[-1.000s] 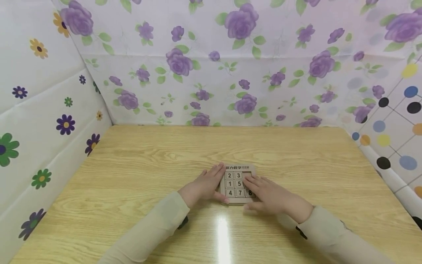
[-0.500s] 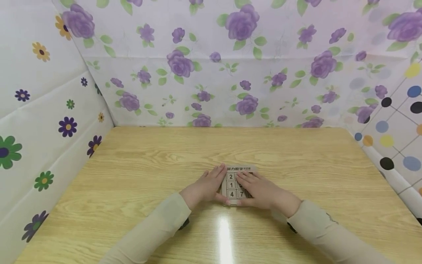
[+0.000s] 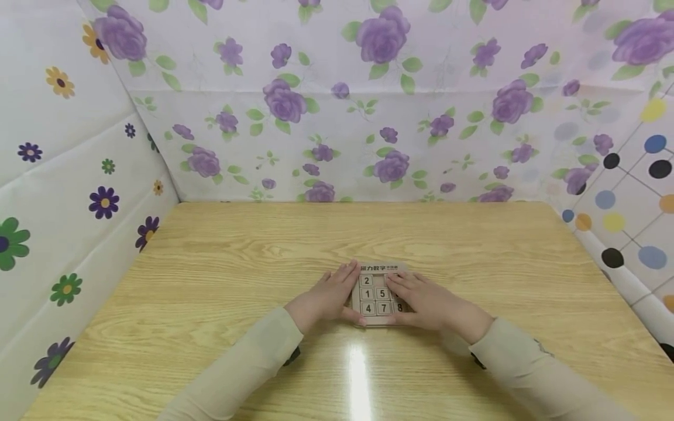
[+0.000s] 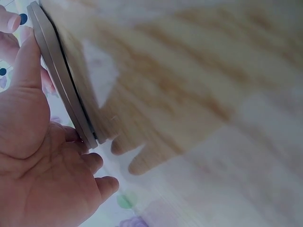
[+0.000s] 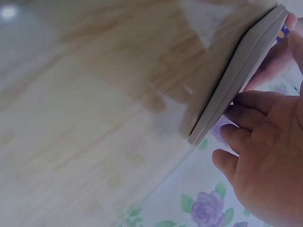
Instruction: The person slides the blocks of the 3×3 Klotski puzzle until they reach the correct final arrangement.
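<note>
A wooden number slide puzzle (image 3: pixel 382 294) lies flat on the table. Tiles 2, 1, 5, 4, 7 and part of 8 show, and the gap is in the top row's middle. My left hand (image 3: pixel 325 297) holds its left side, thumb at the near corner and fingers along the edge. My right hand (image 3: pixel 434 305) lies over the right side, with fingertips on the upper right tiles and thumb near the front edge; it hides the tiles there. Both wrist views show the puzzle edge-on: beside the left hand (image 4: pixel 47 165) in one, beside the right hand (image 5: pixel 270 137) in the other.
The wood-grain table (image 3: pixel 253 245) reaches back to a rose-patterned cloth (image 3: pixel 337 134). Flowered cloth (image 3: pixel 68 193) hangs at the left and dotted cloth (image 3: pixel 626 193) at the right. A light reflection runs along the near tabletop.
My right hand went left across the top row, then back right. The gap in the top row has shifted from the right end to the middle. The left hand stays in place.
</note>
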Motion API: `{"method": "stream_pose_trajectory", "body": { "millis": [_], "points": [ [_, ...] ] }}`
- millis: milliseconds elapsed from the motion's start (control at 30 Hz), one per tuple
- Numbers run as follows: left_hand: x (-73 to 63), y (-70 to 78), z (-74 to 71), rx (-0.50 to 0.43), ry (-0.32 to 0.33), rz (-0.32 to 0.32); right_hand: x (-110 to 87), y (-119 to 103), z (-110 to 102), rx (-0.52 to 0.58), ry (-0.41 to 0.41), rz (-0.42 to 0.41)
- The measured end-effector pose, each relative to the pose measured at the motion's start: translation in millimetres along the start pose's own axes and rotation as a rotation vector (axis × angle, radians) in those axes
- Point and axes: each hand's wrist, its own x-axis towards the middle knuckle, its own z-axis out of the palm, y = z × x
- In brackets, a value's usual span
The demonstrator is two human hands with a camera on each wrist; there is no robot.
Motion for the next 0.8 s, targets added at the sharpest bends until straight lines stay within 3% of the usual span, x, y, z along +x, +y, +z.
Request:
{"method": "stream_pose_trajectory", "body": {
  "millis": [300, 500, 800],
  "points": [
    [-0.3, -0.4, -1.1, -0.009, 0.004, 0.002, -4.3, 6.6, 0.7, -0.016, 0.007, 0.000],
    [-1.9, -2.1, -2.3, -0.029, -0.009, 0.005, -3.5, -3.2, -2.1, -0.027, -0.001, -0.005],
    [1.5, -3.8, -0.4, -0.025, -0.013, 0.017, 11.9, -19.7, -3.1, -0.084, -0.001, -0.080]
  ]
}}
